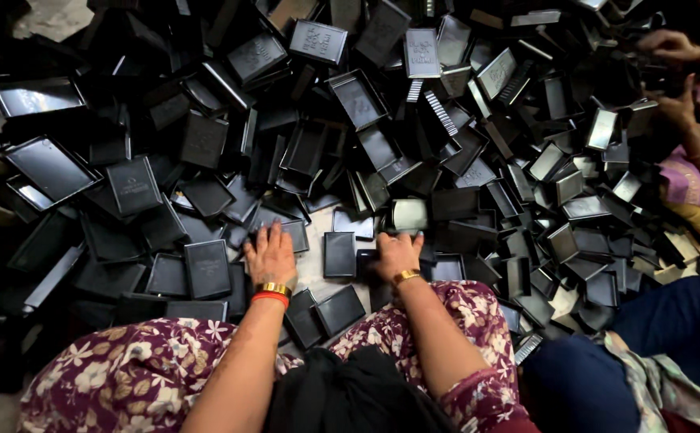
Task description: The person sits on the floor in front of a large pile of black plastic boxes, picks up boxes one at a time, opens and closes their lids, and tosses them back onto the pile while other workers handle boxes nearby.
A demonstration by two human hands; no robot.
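Note:
A big heap of black box lids and trays (350,136) covers the floor in front of me. My left hand (270,255) lies flat, fingers spread, on a black tray (290,232) at the near edge of the heap. My right hand (398,252) is curled over a small black box piece (368,261), apparently gripping it. A black tray (339,254) lies on the pale floor between my hands. Both wrists wear gold bangles; the left also has a red one.
Another person's hands (674,76) reach into the heap at the far right, above a pink sleeve. A second person in dark blue (670,321) sits close on my right. Large shiny trays (45,164) lie at the left. Two black trays (326,314) rest by my knees.

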